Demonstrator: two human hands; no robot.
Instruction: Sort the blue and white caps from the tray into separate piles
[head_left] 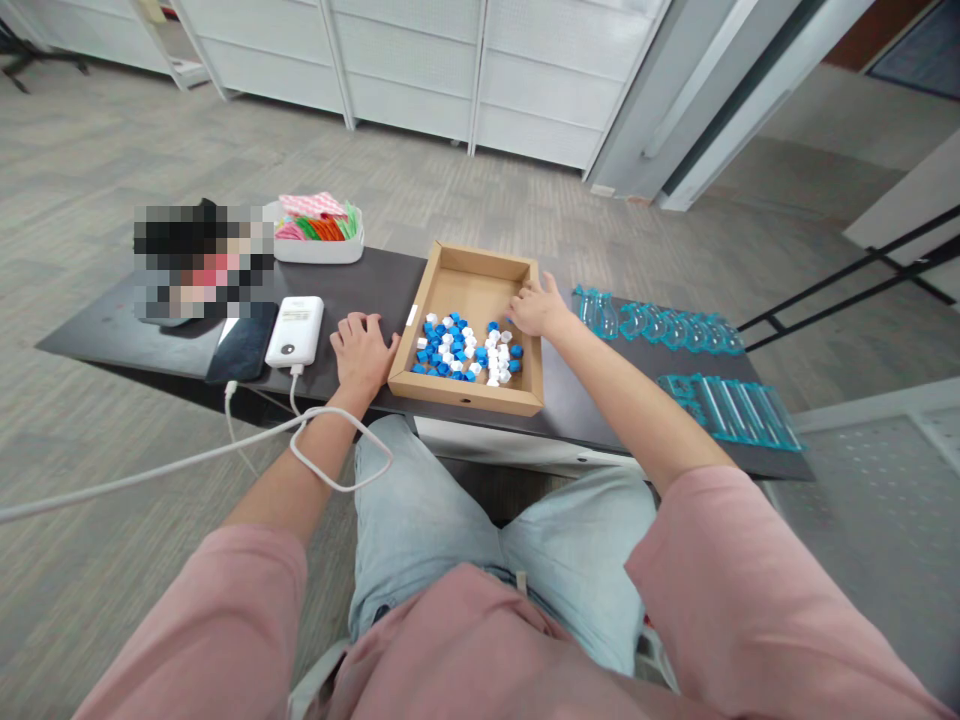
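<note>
A shallow cardboard box (480,400) sits on the dark table. Small blue and white faceted plastic pieces (447,345) lie spread over its near half, with several white ones clustered at the right. My right hand (534,306) reaches over the box's right wall, its fingers bent. A bit of blue shows at its fingertips, apparently one small piece pinched there, mostly hidden. On the tabletop just left of the box rests my left hand (360,352), fingers spread and holding nothing, the thumb close to the box's left wall.
A white power bank (295,332) with a white cable (330,410) lies left of my left hand, beside a dark phone-like slab (244,340). Behind is a white tray (319,250) of colourful items. Teal-edged clear plastic packs (675,328) lie at the right.
</note>
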